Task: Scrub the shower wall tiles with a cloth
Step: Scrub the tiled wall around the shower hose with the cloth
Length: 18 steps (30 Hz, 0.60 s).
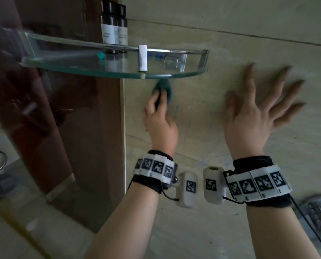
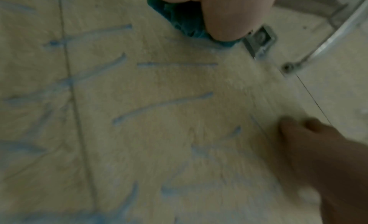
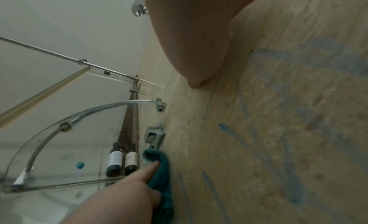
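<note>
A teal cloth (image 1: 165,86) is pressed against the beige wall tiles (image 1: 221,43) just below the glass corner shelf. My left hand (image 1: 160,101) grips it, fingers curled round the bunched fabric. In the right wrist view the cloth (image 3: 161,172) sits next to the shelf's metal bracket. My right hand (image 1: 258,101) lies flat on the tiles to the right, fingers spread, holding nothing. Blue streaks (image 2: 159,104) mark the tiles below and between the hands, and the blue streaks (image 3: 235,136) continue beside the cloth.
A glass corner shelf (image 1: 99,69) juts out above the cloth, carrying two dark bottles (image 1: 113,21) and a small teal item (image 1: 100,55). A dark brown panel (image 1: 71,118) meets the tiles at the left. A chrome fixture (image 1: 316,212) sits low on the right.
</note>
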Available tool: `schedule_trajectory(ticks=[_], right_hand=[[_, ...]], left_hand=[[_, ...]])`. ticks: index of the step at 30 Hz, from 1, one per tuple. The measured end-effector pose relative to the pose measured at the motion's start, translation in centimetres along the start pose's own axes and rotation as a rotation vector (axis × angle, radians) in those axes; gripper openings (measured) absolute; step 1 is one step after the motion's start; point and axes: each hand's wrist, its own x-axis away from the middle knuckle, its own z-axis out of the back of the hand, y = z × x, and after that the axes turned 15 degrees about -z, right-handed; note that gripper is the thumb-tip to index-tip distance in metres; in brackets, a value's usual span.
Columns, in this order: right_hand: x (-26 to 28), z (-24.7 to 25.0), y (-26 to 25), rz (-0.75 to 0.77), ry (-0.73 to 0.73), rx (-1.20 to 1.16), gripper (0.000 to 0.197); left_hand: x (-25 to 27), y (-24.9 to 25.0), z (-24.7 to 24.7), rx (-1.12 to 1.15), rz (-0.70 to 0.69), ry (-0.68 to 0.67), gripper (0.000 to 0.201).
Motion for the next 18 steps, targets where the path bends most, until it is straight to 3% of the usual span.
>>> schedule_trajectory(ticks=[4, 6, 10, 12, 15, 18], right_hand=[[0.1, 0.0, -0.3, -0.016, -0.023, -0.026, 0.052], [0.3, 0.0, -0.5, -0.037, -0.017, -0.04, 0.052], [0.5, -0.3, -0.5, -0.036, -0.001, -0.044, 0.051], [0.4, -0.5, -0.5, -0.044, 0.006, -0.042, 0.051], [0.6, -0.9, -0.7, -0.06, 0.021, -0.042, 0.05], [1.0, -1.2, -1.0, -0.077, 0.028, -0.057, 0.049]], left_hand=[[2.1, 0.8, 0.6, -0.013, -0.296, -0.26, 0.061], [1.5, -0.5, 1.4, -0.116, -0.346, -0.309, 0.059], [-1.4, -3.0, 3.6, -0.265, -0.016, -0.243, 0.066], [-2.1, -3.5, 4.0, -0.306, 0.079, -0.23, 0.069], [-1.2, -2.3, 3.5, -0.212, 0.07, -0.225, 0.069], [1.2, 0.1, 2.2, -0.093, -0.113, -0.33, 0.062]])
